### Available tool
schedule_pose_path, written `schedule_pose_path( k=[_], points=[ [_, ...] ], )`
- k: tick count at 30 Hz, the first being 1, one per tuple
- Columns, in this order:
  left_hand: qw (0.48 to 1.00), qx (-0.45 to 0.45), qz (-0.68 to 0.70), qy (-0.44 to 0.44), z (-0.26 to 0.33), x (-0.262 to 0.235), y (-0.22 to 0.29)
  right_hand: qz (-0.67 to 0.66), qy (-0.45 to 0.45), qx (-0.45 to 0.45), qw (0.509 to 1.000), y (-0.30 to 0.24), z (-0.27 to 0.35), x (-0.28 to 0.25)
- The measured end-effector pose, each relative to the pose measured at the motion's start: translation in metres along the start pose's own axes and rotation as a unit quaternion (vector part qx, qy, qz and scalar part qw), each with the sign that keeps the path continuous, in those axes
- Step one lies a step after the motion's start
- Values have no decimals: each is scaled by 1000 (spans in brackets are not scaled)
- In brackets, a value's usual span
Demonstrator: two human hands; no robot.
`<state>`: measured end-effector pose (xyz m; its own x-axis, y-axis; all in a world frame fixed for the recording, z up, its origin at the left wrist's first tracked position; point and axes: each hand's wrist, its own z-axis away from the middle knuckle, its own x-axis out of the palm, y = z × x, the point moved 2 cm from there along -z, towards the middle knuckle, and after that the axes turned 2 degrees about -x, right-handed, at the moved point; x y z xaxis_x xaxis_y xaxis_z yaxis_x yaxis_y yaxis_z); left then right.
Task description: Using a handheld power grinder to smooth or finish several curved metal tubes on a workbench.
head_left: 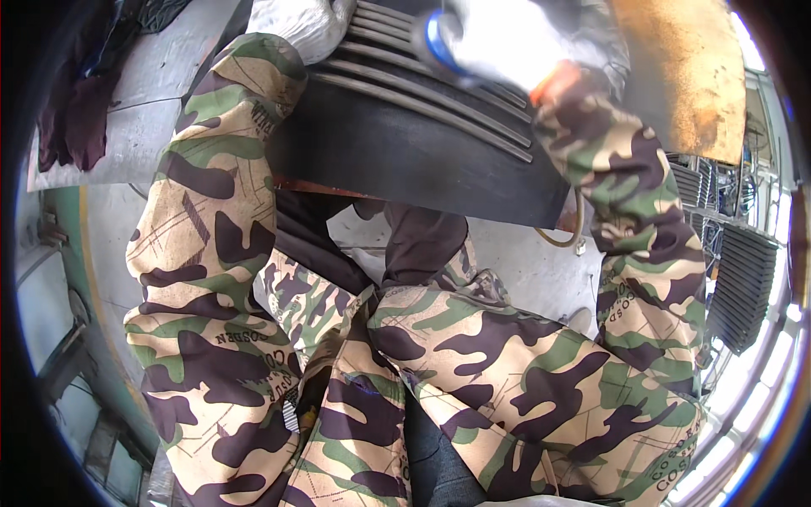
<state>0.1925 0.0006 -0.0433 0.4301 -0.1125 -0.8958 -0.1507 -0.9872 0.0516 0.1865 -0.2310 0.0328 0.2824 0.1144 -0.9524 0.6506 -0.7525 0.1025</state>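
Several thin dark metal bars lie side by side on a black work surface. My left hand, in a white glove, rests at the bars' left ends; the top edge of the picture cuts off its fingers. Over the bars' right part is my right hand, also white-gloved and smeared by motion. It seems to grip a round dark thing with a blue band, whose kind the blur hides. An orange patch shows at my right cuff. Both sleeves are camouflage cloth.
A rusty yellow-brown board stands to the right of the work surface. Dark cloth hangs over a grey metal table at the left. Stacked dark bars fill a rack at the far right. A hose loops below the surface's edge.
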Motion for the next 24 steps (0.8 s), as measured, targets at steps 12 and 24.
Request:
schedule_pose_path(
  k=[12,24],
  points=[
    [1000,1,-12,-4,-9,-2,6,-16,54,-46,997,-14,16,-8],
    [998,47,-21,42,-21,6,1,9,12,16,1000,37,29,-7]
  ],
)
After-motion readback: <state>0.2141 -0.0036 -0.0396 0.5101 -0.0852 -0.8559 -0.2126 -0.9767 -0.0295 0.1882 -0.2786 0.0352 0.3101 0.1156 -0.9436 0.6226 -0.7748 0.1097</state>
